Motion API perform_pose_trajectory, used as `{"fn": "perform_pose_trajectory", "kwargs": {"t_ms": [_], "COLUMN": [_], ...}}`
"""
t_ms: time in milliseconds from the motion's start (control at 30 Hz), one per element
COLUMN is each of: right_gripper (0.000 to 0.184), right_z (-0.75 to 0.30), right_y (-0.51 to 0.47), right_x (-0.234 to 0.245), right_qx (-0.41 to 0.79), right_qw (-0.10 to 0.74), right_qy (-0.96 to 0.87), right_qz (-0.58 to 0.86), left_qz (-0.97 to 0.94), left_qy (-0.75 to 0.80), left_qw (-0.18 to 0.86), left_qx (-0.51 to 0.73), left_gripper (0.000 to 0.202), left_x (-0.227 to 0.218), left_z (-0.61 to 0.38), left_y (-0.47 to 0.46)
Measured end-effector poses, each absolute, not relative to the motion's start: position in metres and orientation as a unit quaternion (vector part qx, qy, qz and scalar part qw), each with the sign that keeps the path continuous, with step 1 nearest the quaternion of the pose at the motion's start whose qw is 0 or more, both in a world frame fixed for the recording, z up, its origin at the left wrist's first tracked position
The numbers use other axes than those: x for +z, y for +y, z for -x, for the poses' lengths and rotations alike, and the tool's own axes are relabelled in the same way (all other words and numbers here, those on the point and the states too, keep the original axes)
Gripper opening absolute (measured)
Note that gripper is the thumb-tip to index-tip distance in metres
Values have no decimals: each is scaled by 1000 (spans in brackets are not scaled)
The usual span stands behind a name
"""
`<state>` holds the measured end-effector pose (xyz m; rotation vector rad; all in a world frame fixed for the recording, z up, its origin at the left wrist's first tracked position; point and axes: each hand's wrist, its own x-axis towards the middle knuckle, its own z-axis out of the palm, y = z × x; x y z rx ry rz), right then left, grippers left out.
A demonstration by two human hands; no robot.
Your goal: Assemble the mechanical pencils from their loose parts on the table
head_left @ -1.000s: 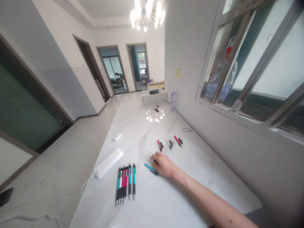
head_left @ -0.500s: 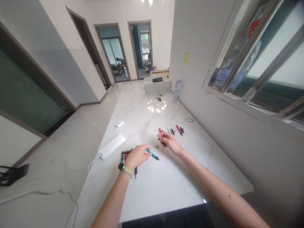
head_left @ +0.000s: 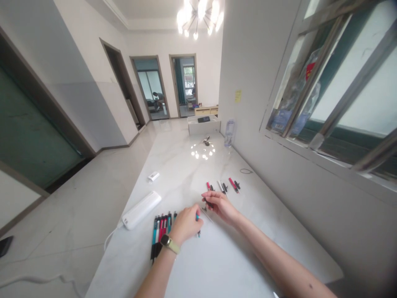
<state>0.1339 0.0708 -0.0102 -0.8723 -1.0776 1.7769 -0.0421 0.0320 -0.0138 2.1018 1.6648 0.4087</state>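
White marble table (head_left: 217,258), hands working near its left side. Left hand (head_left: 186,225) curls closed around a teal pen (head_left: 197,217), the pen's tip poking out below. Right hand (head_left: 219,206) pinches a dark pen (head_left: 208,203), fingers pressed together. Row of pens (head_left: 159,236) lies just beside the left hand, between it and the table's left edge. Power bank (head_left: 141,210) sits beyond. Both hands stay well apart from the right edge.

Left hand (head_left: 186,225) near right hand (head_left: 221,207)
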Motion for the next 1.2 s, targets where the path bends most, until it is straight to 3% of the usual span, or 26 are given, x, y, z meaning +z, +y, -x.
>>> {"fn": "perform_pose_trajectory", "kwargs": {"t_ms": [167, 267, 400, 500, 600, 700, 867, 1067, 1200], "right_gripper": [27, 29, 24, 27, 30, 31, 20, 15, 17], "right_z": [-137, -138, -132, -122, -108, -91, -64, -65, -97], "right_y": [74, 75, 72, 69, 74, 87, 103, 111, 120], "right_x": [-9, -8, -8, -7, -4, -2, -2, 11, 32], "right_qx": [760, 716, 455, 247, 154, 140, 151, 203, 260], "right_qw": [399, 376, 321, 210, 75, -8, -40, -14, 64], "right_qy": [-374, -434, -677, -791, -826, -827, -829, -834, -833], "right_qz": [353, 397, 482, 519, 538, 544, 537, 512, 484], "left_qz": [-684, -629, -621, -628, -620, -610, -562, -510, -494], "left_qy": [587, 554, 499, 488, 489, 490, 500, 494, 479], "left_qw": [286, 324, 332, 313, 311, 332, 366, 393, 472], "left_qx": [324, 438, 505, 519, 529, 527, 548, 584, 551], "left_gripper": [35, 37, 31, 29, 36, 46, 46, 30, 16], "left_x": [-5, 5, 13, 10, 2, -7, -12, -13, -10], "left_z": [48, 50, 51, 50, 49, 49, 53, 58, 57], "left_y": [33, 33, 31, 32, 34, 38, 44, 49, 47]}}
